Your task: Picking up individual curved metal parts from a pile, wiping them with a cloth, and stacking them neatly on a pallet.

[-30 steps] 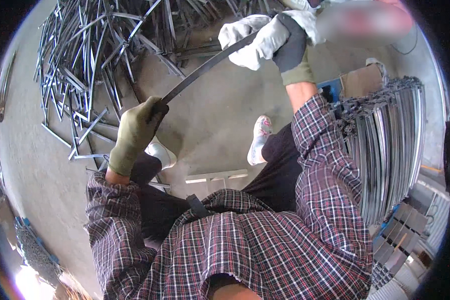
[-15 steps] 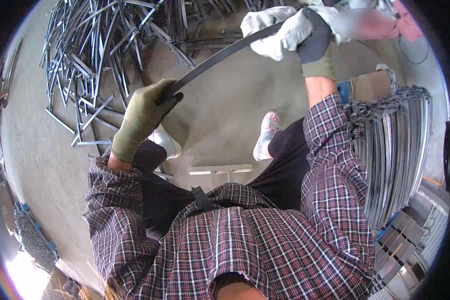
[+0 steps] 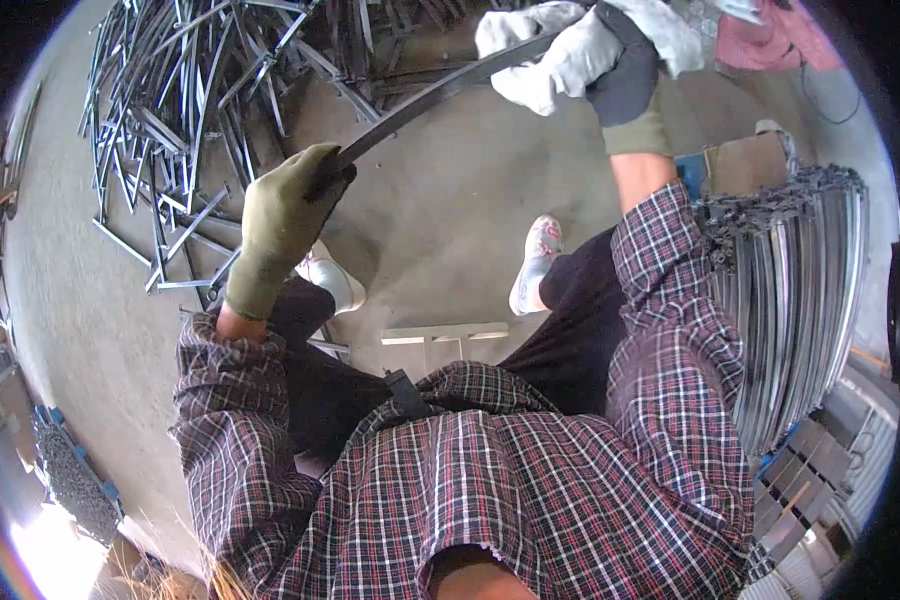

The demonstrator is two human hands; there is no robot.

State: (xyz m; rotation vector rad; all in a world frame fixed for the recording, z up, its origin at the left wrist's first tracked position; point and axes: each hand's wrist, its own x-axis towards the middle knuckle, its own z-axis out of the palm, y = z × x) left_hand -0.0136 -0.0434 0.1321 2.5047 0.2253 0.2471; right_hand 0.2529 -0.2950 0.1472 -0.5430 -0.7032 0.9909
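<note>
Dark strip (image 3: 440,93) in left fingers (image 3: 320,165), white cloth (image 3: 575,60) seemingly in right fingers (image 3: 630,42), bars (image 3: 165,90) beyond

Long dark metal bar (image 3: 440,94), slanting up rightward; crumpled white cloth (image 3: 582,58) bunched around upper part

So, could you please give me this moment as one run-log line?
left hand: gripping dark metal bar | right hand: holding white cloth on bar | loose bars: heaped upper left | bar stack: right side
</note>
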